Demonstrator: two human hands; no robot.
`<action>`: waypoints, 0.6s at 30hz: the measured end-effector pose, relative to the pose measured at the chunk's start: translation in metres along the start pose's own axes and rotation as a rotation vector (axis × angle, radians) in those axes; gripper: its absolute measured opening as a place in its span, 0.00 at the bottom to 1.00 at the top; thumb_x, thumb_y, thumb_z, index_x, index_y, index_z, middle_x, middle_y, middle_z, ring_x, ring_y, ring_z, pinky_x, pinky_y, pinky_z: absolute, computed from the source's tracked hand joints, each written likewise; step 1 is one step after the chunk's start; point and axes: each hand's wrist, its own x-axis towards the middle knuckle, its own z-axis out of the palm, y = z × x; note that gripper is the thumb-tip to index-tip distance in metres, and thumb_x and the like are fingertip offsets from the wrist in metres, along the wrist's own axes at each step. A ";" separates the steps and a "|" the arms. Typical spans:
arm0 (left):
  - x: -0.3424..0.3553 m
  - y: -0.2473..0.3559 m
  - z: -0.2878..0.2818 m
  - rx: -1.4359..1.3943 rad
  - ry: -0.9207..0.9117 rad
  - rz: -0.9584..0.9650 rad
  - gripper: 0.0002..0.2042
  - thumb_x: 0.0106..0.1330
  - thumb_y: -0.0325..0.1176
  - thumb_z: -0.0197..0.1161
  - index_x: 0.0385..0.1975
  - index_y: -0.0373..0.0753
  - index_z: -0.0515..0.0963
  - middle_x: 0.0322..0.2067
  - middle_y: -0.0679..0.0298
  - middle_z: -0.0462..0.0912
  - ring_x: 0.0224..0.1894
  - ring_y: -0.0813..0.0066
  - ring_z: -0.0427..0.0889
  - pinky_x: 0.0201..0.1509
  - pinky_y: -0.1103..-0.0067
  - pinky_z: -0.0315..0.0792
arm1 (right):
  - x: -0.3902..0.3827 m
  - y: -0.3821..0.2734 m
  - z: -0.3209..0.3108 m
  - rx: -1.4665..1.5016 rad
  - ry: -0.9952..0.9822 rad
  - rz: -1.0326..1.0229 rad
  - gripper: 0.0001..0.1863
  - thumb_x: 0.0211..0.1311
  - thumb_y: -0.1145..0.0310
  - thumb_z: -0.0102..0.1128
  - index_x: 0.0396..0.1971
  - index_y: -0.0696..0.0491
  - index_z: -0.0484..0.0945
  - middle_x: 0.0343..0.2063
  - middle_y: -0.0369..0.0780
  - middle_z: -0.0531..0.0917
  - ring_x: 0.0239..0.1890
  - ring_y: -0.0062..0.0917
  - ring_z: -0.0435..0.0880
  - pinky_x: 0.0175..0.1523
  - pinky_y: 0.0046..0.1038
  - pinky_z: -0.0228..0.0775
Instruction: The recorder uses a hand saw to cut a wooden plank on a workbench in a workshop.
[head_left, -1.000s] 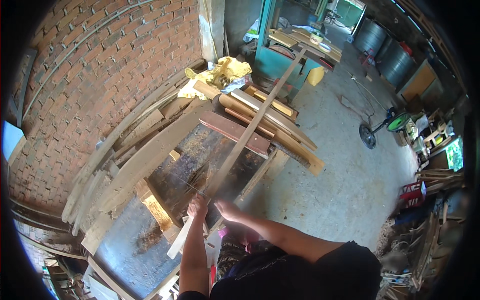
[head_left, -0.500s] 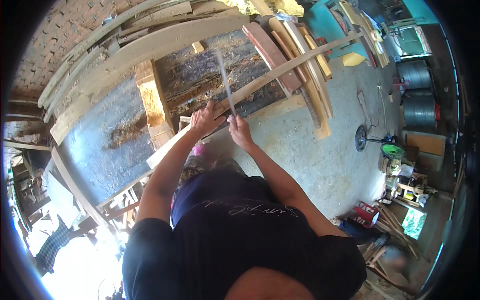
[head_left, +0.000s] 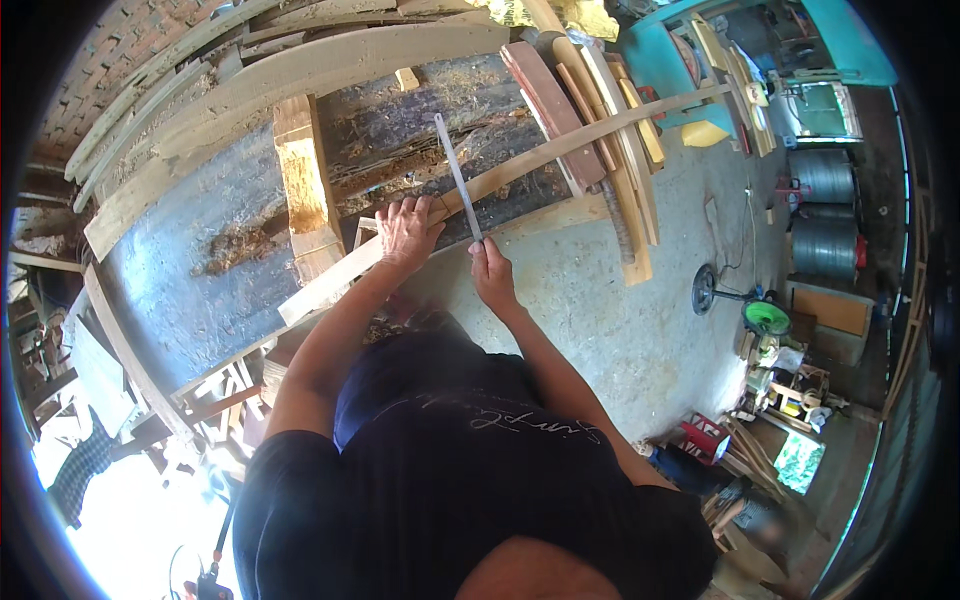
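Note:
A long pale wooden strip [head_left: 560,148] lies slantwise across the dark, worn workbench [head_left: 190,320], running from near my left forearm toward the far right. My left hand [head_left: 405,232] presses down on this strip, its fingers bent over the far side and the thumb out to the right. My right hand [head_left: 493,276] is closed round the near end of a long, narrow metal saw blade [head_left: 459,180]. The blade crosses the strip just right of my left hand, its far end above the bench. Whether its edge cuts into the wood is too small to tell.
A thick wooden block [head_left: 300,180] stands across the bench to the left. Several boards [head_left: 560,110] are stacked at the right end, under the strip. A small wood offcut [head_left: 407,79] lies at the back. A pedestal fan [head_left: 766,318] is on the floor at right.
The blade, blurred by motion before, is now sharp and drawn slightly toward me with my right hand. My left hand stays on the strip. The whole view has shifted a little.

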 end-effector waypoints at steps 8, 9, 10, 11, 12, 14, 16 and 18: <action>-0.013 -0.017 0.003 -0.038 0.161 0.021 0.17 0.60 0.49 0.57 0.41 0.43 0.77 0.34 0.61 0.77 0.42 0.61 0.74 0.51 0.62 0.59 | -0.007 -0.004 0.002 -0.133 -0.070 -0.077 0.12 0.70 0.66 0.45 0.29 0.57 0.68 0.17 0.50 0.74 0.22 0.48 0.76 0.26 0.38 0.64; -0.012 -0.019 0.004 -0.033 0.161 0.012 0.17 0.60 0.49 0.57 0.41 0.43 0.77 0.34 0.61 0.77 0.42 0.61 0.74 0.51 0.62 0.59 | -0.008 -0.006 0.004 -0.158 -0.092 -0.069 0.12 0.70 0.66 0.45 0.28 0.57 0.68 0.17 0.51 0.73 0.22 0.49 0.76 0.26 0.40 0.63; -0.011 -0.020 0.005 0.026 0.125 0.038 0.15 0.62 0.47 0.54 0.37 0.43 0.78 0.32 0.61 0.78 0.41 0.61 0.74 0.49 0.62 0.59 | -0.010 -0.006 0.006 -0.155 -0.098 -0.070 0.12 0.70 0.66 0.45 0.28 0.57 0.68 0.17 0.51 0.73 0.22 0.49 0.76 0.26 0.40 0.63; -0.009 -0.021 0.007 0.084 0.089 0.065 0.14 0.64 0.46 0.52 0.33 0.43 0.78 0.30 0.62 0.78 0.40 0.62 0.75 0.48 0.63 0.60 | -0.011 -0.005 0.008 -0.166 -0.091 -0.062 0.11 0.70 0.66 0.45 0.28 0.57 0.67 0.16 0.51 0.73 0.22 0.49 0.75 0.26 0.41 0.62; -0.005 -0.018 0.011 0.094 0.112 -0.060 0.15 0.67 0.44 0.49 0.26 0.43 0.78 0.28 0.62 0.78 0.39 0.63 0.76 0.45 0.64 0.60 | -0.013 -0.005 0.010 -0.178 -0.084 -0.055 0.11 0.70 0.66 0.45 0.28 0.57 0.67 0.16 0.51 0.73 0.22 0.50 0.74 0.26 0.42 0.61; -0.002 -0.021 0.017 0.098 0.146 -0.071 0.15 0.68 0.45 0.49 0.26 0.43 0.77 0.28 0.62 0.78 0.37 0.63 0.76 0.45 0.64 0.61 | -0.015 -0.005 0.013 -0.176 -0.088 -0.053 0.10 0.70 0.67 0.45 0.29 0.56 0.66 0.16 0.51 0.73 0.22 0.51 0.74 0.26 0.43 0.62; 0.002 -0.021 0.019 0.108 0.177 -0.098 0.17 0.68 0.45 0.48 0.24 0.43 0.78 0.26 0.60 0.80 0.36 0.61 0.78 0.43 0.65 0.62 | -0.017 -0.005 0.015 -0.175 -0.092 -0.051 0.09 0.70 0.67 0.46 0.30 0.56 0.66 0.16 0.52 0.73 0.22 0.51 0.74 0.26 0.44 0.62; 0.003 -0.018 0.021 0.114 0.155 -0.130 0.17 0.67 0.45 0.47 0.23 0.43 0.78 0.26 0.59 0.80 0.36 0.61 0.78 0.44 0.65 0.62 | -0.018 -0.006 0.016 -0.243 -0.129 0.014 0.08 0.70 0.68 0.44 0.32 0.56 0.66 0.17 0.52 0.75 0.23 0.52 0.75 0.27 0.46 0.63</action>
